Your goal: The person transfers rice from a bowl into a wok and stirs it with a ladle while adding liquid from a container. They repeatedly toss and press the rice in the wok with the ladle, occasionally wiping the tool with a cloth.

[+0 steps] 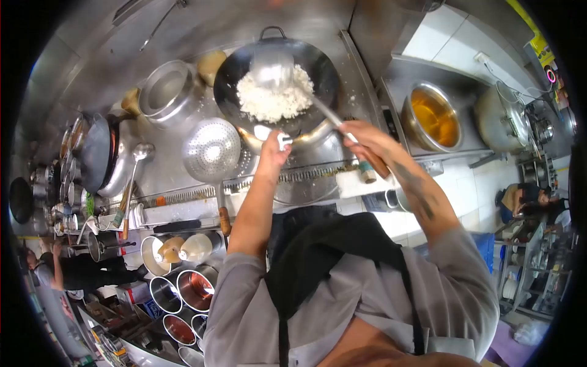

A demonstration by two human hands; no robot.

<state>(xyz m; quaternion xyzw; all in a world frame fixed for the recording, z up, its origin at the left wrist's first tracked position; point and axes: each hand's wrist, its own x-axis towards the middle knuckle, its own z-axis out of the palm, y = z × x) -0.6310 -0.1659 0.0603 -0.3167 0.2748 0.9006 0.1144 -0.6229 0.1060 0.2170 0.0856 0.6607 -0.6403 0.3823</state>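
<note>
A black wok [327, 67] on the steel range holds a heap of white rice [263, 101]. My left hand [273, 151] is closed on a white cloth [263, 133] at the near rim of the wok; the rim part under the cloth is hidden. My right hand [369, 144] wraps round the wooden-ended handle of a metal ladle [327, 111]. Its bowl, smeared by motion, lies over the rice towards the far side of the wok. Left of the wok, a perforated strainer [212, 150] rests with its wooden handle pointing towards me.
Stacked metal bowls [168, 92] stand at the back left. To the right are a steel pot of amber liquid [434, 119] and a large lidded pot [501, 116]. Several sauce containers [195, 290] sit low on the left. Other people [92, 269] are at both sides.
</note>
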